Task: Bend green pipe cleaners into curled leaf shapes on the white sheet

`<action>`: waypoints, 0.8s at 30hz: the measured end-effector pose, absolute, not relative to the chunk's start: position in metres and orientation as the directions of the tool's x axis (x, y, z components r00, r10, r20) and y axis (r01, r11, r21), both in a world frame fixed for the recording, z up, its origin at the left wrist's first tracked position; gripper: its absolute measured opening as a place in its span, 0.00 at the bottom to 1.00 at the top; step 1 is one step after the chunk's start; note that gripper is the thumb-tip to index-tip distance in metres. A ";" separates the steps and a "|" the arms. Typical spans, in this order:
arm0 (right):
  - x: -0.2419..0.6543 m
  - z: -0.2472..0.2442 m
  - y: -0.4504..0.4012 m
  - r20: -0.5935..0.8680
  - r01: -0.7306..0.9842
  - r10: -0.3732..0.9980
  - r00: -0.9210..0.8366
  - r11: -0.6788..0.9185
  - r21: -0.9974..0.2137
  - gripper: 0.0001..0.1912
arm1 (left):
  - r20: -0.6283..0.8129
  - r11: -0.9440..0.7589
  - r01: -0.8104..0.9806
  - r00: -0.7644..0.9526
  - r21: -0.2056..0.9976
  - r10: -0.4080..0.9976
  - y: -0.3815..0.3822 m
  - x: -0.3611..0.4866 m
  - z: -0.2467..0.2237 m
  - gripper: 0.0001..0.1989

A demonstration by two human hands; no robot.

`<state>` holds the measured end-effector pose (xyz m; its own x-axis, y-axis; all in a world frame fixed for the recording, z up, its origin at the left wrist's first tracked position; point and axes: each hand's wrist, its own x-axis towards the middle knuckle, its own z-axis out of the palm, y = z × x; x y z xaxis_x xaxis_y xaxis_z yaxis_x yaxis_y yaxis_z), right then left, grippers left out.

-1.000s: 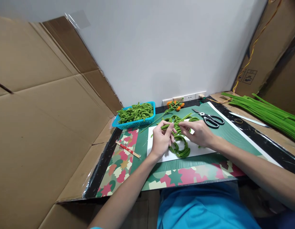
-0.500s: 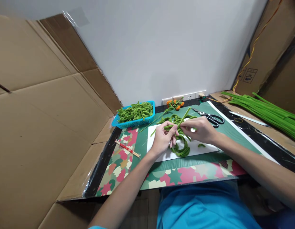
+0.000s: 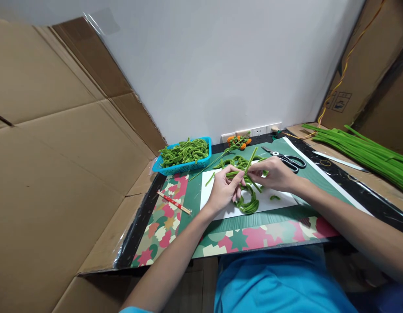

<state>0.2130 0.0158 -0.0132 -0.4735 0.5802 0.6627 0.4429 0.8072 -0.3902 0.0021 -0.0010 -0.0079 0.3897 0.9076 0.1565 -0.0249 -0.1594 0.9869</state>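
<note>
Pinching one green stem (image 3: 236,174) above the white sheet (image 3: 280,201): left hand (image 3: 223,191) clamped its middle, right hand (image 3: 273,174) clamped the upturned end; bend best kept tight against left fingers (image 3: 238,179).

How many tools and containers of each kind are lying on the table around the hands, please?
Scissors: 1
Blue basket: 1
Red-patterned stick: 1
White sheet: 1
Total: 4
</note>
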 end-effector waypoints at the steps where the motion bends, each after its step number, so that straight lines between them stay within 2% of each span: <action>1: 0.214 -0.013 0.016 0.652 0.437 0.585 -0.482 0.806 -0.400 0.11 | 0.151 -0.154 -0.024 0.402 0.988 0.903 -0.001 0.002 -0.008 0.21; 17: 0.215 -0.008 0.012 0.619 0.437 0.591 -0.517 0.804 -0.402 0.11 | 0.069 -0.057 -0.039 0.444 0.998 0.894 -0.001 0.000 0.000 0.20; 20: 0.214 -0.004 0.010 0.590 0.362 0.640 -0.491 0.767 -0.530 0.11 | 0.046 -0.006 -0.096 0.424 0.995 0.904 0.001 -0.001 -0.001 0.19; 24: 0.213 0.001 0.009 0.481 0.210 0.760 -0.437 0.606 -0.767 0.14 | 0.030 0.042 -0.168 0.402 0.985 0.915 0.003 -0.003 -0.001 0.19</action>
<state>0.2130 0.0086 0.0010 -0.4373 0.7600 0.4807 0.2100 0.6060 -0.7672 -0.0025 0.0032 -0.0006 0.4025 0.9149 0.0300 -0.1681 0.0416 0.9849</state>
